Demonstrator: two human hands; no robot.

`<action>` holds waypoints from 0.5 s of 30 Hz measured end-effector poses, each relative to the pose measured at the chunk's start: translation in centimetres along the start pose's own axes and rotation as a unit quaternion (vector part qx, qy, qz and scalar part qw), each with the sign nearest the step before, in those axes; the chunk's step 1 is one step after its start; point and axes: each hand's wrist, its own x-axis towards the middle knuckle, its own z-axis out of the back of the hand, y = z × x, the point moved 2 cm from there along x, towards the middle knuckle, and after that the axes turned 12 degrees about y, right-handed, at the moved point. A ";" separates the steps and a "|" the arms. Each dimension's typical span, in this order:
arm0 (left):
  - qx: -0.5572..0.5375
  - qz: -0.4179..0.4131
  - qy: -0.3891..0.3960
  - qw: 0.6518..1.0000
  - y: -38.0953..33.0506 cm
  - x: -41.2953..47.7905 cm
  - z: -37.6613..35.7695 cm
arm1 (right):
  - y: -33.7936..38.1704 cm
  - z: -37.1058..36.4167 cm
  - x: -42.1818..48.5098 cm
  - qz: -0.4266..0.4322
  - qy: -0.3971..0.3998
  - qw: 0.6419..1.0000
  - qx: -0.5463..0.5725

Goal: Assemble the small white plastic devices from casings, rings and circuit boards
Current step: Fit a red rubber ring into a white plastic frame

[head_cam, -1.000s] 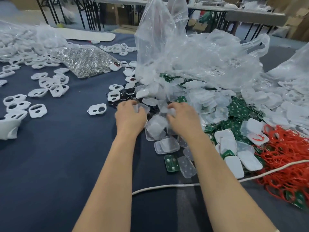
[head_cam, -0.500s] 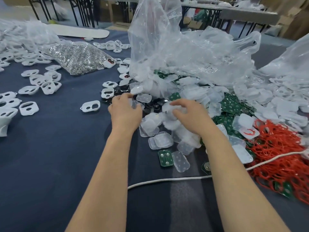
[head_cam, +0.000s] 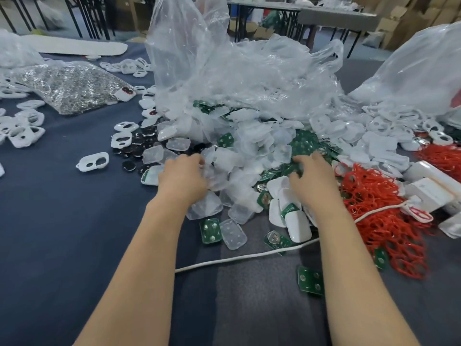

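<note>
Head view, the only one: both hands are in the near edge of the mixed parts heap on the tabletop [head_cam: 62,233]. The left hand [head_cam: 183,177] has its fingers curled down into the translucent casings [head_cam: 249,156]. It's motion-blurred there, so I can't tell if it actually grips one. The right hand [head_cam: 313,179] sits with bent, slightly spread fingers on the green circuit boards [head_cam: 305,143]; nothing is visibly pinched, so no call on its grip either. My read: each hand is fishing for a different part type at once, casing on the left and board on the right, which is why they're split across the heap. Stock is laid out by type within arm's reach. The red rings [head_cam: 381,216] are tangled just right of the right hand and the white two-hole casing fronts [head_cam: 92,161] are scattered left. Black discs [head_cam: 139,146] lie beside the heap. The clear plastic bag [head_cam: 237,71] is slumped open behind, presumably the source the parts spilled from. A bag of metal bits [head_cam: 67,88] lies far left, apart from the hands. Opaque white casings [head_cam: 298,227] and a few stray boards lie near the white cord [head_cam: 237,257]. No finished unit is in either hand, so this looks like part pickup.
</note>
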 end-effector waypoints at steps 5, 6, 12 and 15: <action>-0.187 0.019 -0.170 0.967 2.0 -0.7 1.2 | 0.1 0.3 0.8 0.000 -0.065 0.996 0.061; -0.205 0.020 -0.183 0.961 2.3 -0.8 1.4 | -0.2 0.4 0.9 -0.022 -0.066 0.997 0.042; -0.271 -0.068 -0.174 0.944 0.7 -1.0 1.4 | 0.1 0.3 0.9 -0.063 -0.101 0.992 0.044; -0.308 -0.107 -0.202 0.923 -0.5 -1.8 1.6 | 0.5 1.1 0.5 -0.030 -0.194 0.974 0.115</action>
